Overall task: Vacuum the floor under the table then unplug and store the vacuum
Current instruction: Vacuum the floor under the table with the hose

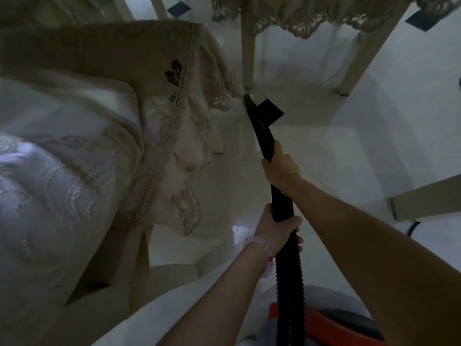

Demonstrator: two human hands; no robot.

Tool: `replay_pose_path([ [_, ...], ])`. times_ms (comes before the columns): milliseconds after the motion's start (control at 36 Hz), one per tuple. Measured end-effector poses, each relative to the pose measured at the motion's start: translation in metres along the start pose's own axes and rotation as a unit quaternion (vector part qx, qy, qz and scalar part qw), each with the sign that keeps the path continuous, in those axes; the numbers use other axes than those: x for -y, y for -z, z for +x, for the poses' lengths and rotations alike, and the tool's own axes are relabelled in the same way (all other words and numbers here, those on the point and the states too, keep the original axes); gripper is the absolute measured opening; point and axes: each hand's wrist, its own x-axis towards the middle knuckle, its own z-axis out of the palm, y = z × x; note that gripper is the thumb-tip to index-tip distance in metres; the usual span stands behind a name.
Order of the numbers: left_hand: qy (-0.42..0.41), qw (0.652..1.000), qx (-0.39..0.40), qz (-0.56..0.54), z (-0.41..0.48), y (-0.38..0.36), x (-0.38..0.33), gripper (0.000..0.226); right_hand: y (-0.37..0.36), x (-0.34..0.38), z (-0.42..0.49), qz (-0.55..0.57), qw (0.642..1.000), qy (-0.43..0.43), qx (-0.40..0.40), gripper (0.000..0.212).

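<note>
Two hands gripping one vacuum wand, lace-covered counter [74,151] sitting at left, left hand [277,231] wrapping tight around wand-hose joint, black wand [262,131] angling down to white floor [324,151] beside chair leg [247,58], right hand [280,166] clamping wand higher up, red vacuum body [331,320] sitting at bottom right.

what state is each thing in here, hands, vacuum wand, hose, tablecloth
left hand: closed around the wand's lower end, where the hose joins
right hand: closed around the wand higher up
vacuum wand: held slanted, tip down by the floor near a table leg
ribbed hose: attached, running back toward the person
vacuum body: on the floor at the bottom edge, partly visible
tablecloth: draped, lace hem hanging
</note>
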Motion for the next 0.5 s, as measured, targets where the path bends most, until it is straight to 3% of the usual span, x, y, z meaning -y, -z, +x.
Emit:
replay_pose_path([
  [500,0.020,0.999,0.021,0.016,-0.020,-0.025,0.014,0.034,0.012,-0.033,-0.020,0.046,0.999,-0.016,0.015,0.058],
])
